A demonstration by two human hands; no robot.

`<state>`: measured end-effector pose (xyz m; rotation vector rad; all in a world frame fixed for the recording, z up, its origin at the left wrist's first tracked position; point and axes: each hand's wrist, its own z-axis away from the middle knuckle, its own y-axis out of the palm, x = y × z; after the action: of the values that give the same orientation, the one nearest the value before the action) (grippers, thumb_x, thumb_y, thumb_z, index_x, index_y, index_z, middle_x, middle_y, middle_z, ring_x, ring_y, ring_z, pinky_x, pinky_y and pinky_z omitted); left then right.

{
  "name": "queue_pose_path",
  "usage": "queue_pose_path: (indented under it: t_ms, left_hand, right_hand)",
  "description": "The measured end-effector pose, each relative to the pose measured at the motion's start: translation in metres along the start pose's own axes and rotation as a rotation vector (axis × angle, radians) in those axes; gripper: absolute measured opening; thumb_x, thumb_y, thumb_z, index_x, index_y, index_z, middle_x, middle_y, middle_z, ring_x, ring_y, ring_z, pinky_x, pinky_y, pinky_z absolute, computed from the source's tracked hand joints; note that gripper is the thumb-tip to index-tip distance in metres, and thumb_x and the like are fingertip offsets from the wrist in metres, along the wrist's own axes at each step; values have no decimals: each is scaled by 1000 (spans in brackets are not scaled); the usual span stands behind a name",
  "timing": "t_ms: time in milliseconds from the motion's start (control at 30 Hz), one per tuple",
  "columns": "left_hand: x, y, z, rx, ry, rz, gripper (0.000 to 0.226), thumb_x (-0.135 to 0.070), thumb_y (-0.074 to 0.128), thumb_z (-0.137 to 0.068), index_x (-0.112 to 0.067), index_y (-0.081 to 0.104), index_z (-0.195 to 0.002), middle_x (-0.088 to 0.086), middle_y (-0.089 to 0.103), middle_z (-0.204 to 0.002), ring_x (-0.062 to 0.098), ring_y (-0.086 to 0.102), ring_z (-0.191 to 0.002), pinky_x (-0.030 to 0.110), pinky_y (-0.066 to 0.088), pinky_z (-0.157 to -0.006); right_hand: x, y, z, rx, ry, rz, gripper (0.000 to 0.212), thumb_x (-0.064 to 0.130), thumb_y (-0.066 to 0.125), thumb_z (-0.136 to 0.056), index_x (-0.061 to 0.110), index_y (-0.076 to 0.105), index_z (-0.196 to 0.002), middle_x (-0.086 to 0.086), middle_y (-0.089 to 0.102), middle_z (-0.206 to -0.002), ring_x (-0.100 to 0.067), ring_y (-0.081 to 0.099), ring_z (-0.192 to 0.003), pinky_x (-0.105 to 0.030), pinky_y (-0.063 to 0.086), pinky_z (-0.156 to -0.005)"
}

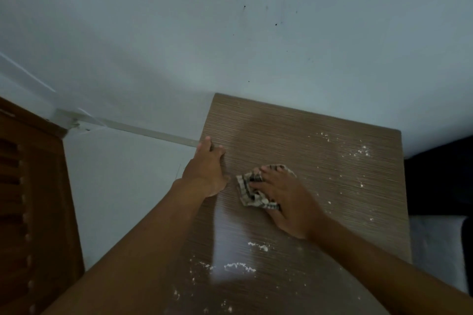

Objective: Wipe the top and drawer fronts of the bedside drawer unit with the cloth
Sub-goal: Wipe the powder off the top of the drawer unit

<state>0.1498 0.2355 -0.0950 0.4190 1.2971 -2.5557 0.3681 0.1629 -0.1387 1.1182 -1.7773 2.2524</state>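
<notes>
Along the lower edge of the frame, two bare forearms were recorded, reaching forward over the drawer unit top (pixel 268 130).

Item 1: white specks (pixel 238 267), scattered on the near part of the top, with more at the right centre. They were judged to be what had yet to be wiped away.

Item 2: cloth (pixel 245 188), checked and bunched, lying at mid-frame on the top, towards its left half. It was judged to be crumpled so that a thick pad could be driven across the surface.

Item 3: right hand (pixel 284 202), laid palm down on the cloth, its fingers spread and fairly straight; the cloth was pressed rather than clenched, and folds of it showed between the fingers.

Item 4: left hand (pixel 207 171), at left of centre, hooked over the left edge of the top, thumb on the surface and fingers wrapped down the side. The unit was probably being steadied against the wiping.

Item 5: drawer fronts, not in view; that part of the task was judged not yet begun.

Item 6: louvred wooden panel (pixel 28 186) at far left; dark shape (pixel 437 176) and pale bedding (pixel 435 250) at right.

Item 7: skirting strip (pixel 143 130) and marked wall (pixel 179 33), filling the upper frame behind the unit.
</notes>
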Motion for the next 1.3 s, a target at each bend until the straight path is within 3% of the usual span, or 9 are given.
queue_pose_path:
  t_ms: [267, 500, 600, 667, 800, 933, 1033, 1133, 1300]
  left_hand:
    - [0, 0, -1, 0, -5, -9, 87, -35, 71, -84, -18, 20, -153, 4, -13, -163, 24, 5, -150, 40, 22, -118]
    - [3, 3, -1, -10, 3, 13, 88, -37, 72, -83, -20, 21, -152, 2, -11, -163, 22, 4, -150, 42, 21, -119]
    - [4, 4, -1, -19, 7, 24, 88, -39, 72, -82, -20, 23, -152, 1, -10, -163, 21, 4, -150, 42, 22, -118]
    - [3, 4, 0, -25, 6, 20, 88, -40, 72, -82, -20, 23, -152, 0, -10, -163, 22, 5, -150, 43, 22, -118]
    - [-4, 5, 3, -26, -29, -20, 91, -47, 71, -81, -21, 21, -152, 2, -9, -163, 24, 4, -150, 46, 24, -117]
    - [-34, 15, 9, -106, 57, -121, 81, -51, 67, -82, -26, 27, -148, 5, 10, -161, 28, 14, -148, 50, 33, -112]
    - [-69, 21, 5, -125, 167, -107, 79, -49, 64, -85, -26, 25, -150, 3, 10, -162, 24, 14, -148, 44, 28, -114]
    - [-85, 19, -12, -18, 121, -78, 87, -46, 66, -85, -25, 15, -153, 0, -3, -164, 22, -1, -150, 47, 19, -118]
    - [-78, 13, -25, 146, 93, -96, 92, -34, 68, -87, -27, 7, -155, -3, -19, -161, 20, -10, -149, 44, 11, -120]
  right_hand:
    - [45, 43, 73, -4, -63, -44, 63, 23, 67, -78, 26, 47, -137, 1, 45, -148, -14, 27, -145, -44, 18, -120]
    - [77, 28, 101, -112, -9, -321, 50, 7, 52, -90, 37, 54, -131, 15, 48, -144, -3, 36, -139, -35, 31, -114]
    - [99, -6, 94, -119, 262, -802, 21, 31, 53, -98, 39, 70, -109, 20, 67, -119, -15, 62, -112, -41, 41, -107]
    - [96, -22, 94, -251, 524, -948, 28, 53, 55, -87, 31, 71, -93, 13, 75, -96, -24, 69, -95, -41, 54, -90]
    - [68, -54, 87, -556, 678, -999, 23, 18, 42, -100, 19, 64, -108, 1, 75, -102, -12, 71, -95, -26, 57, -77]
    - [36, -95, 68, -698, 628, -786, 23, 17, 41, -102, 25, 61, -98, 11, 71, -90, -1, 68, -78, -13, 54, -64]
    - [9, -123, 49, -741, 544, -576, 24, 23, 44, -102, 17, 61, -86, 4, 66, -72, -14, 57, -61, -9, 45, -52]
    - [-24, -144, 29, -597, 459, -129, 25, 31, 42, -104, 19, 63, -112, 4, 65, -98, -11, 57, -80, -5, 37, -61]
    - [-65, -144, -16, -327, 221, 378, 38, 17, 61, -92, 16, 56, -130, -8, 62, -125, -24, 61, -103, -33, 49, -74]
